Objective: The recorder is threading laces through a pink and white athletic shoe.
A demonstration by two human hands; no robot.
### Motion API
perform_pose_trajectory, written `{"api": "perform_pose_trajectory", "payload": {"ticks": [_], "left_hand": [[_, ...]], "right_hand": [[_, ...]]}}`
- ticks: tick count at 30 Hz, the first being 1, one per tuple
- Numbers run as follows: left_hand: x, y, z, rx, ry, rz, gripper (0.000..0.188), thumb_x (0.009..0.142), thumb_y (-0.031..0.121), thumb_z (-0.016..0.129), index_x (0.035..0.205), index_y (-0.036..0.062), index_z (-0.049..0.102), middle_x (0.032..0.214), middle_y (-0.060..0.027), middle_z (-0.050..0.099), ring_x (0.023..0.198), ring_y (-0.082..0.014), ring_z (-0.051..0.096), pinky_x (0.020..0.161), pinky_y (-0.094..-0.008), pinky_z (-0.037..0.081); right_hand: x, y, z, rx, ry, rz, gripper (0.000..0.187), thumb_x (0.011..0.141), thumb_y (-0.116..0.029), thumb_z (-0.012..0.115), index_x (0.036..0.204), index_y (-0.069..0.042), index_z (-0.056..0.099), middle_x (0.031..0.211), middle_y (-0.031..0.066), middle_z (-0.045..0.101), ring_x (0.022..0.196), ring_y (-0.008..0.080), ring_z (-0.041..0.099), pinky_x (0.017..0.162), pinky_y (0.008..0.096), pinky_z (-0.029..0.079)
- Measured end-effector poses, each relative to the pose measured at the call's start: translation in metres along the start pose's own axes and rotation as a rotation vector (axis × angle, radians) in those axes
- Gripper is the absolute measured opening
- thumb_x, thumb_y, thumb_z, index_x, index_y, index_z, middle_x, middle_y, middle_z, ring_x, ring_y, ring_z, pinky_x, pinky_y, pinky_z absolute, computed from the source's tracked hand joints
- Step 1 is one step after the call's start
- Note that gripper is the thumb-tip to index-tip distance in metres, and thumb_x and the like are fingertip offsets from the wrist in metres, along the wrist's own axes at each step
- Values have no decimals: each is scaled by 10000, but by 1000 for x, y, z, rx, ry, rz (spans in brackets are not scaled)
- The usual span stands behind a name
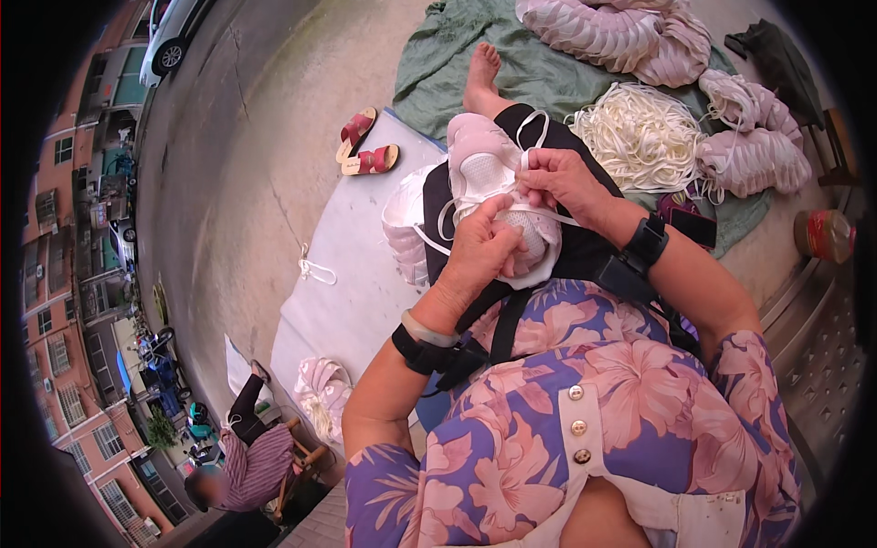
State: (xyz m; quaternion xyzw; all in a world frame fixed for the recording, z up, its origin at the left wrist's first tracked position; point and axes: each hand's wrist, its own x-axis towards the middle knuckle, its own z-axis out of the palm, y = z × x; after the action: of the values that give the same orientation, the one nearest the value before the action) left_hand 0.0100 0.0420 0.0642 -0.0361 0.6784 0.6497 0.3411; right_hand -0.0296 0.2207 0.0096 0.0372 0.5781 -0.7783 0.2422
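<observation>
Across my lap lie pink and white shoe uppers (480, 137), with white mesh parts. My right hand (565, 183) pinches a white shoelace (559, 217) above the uppers, thumb and fingers pressed together. Close beside it, my left hand (484, 239) is closed with its fingertips at the lace and the upper's edge; the exact grip is partly hidden. Loops of lace hang at both sides of the uppers. More white uppers (405, 224) rest against my leg on the left.
A heap of white shoelaces (635, 128) and stacked bundles of uppers (603, 36) lie on a green cloth (425, 73). Red sandals (370, 160) stand on a pale sheet (352, 301). A phone (692, 226) and a jar (822, 235) are at right. Another person (260, 466) sits lower left.
</observation>
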Motion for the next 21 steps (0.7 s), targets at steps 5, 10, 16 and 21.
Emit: {"api": "perform_pose_trajectory", "payload": {"ticks": [5, 10, 16, 21], "left_hand": [[-3, 0, 0, -44, -28, 0, 457, 851, 120, 552, 1252, -24, 388, 725, -79, 627, 436, -63, 487, 383, -177, 365], [-4, 0, 1, -86, -49, -9, 472, 858, 130, 547, 1265, -24, 366, 758, -89, 637, 440, -64, 497, 384, -173, 369], [-6, -2, 5, -110, -36, 1, 472, 860, 136, 541, 1261, -23, 350, 770, -89, 640, 434, -68, 502, 380, -175, 377], [-6, 1, 5, -114, -72, -22, 483, 846, 113, 547, 1262, -15, 337, 775, -92, 647, 434, -74, 503, 385, -182, 388]], "right_hand": [[2, 3, -1, 19, 8, 7, 114, 848, -161, 586, 782, -68, 588, 657, -24, 576, 536, 14, 502, 433, 163, 332], [1, -3, 4, 31, 9, -3, 101, 846, -130, 587, 786, -48, 581, 653, -18, 562, 535, 31, 498, 470, 175, 384], [0, -8, 5, 30, 2, 6, 92, 839, -114, 593, 786, -40, 577, 661, -6, 562, 543, 42, 501, 485, 183, 403], [4, -3, 5, -25, -6, -34, 99, 840, -109, 587, 780, -30, 585, 654, -7, 561, 550, 40, 505, 485, 183, 404]]}}
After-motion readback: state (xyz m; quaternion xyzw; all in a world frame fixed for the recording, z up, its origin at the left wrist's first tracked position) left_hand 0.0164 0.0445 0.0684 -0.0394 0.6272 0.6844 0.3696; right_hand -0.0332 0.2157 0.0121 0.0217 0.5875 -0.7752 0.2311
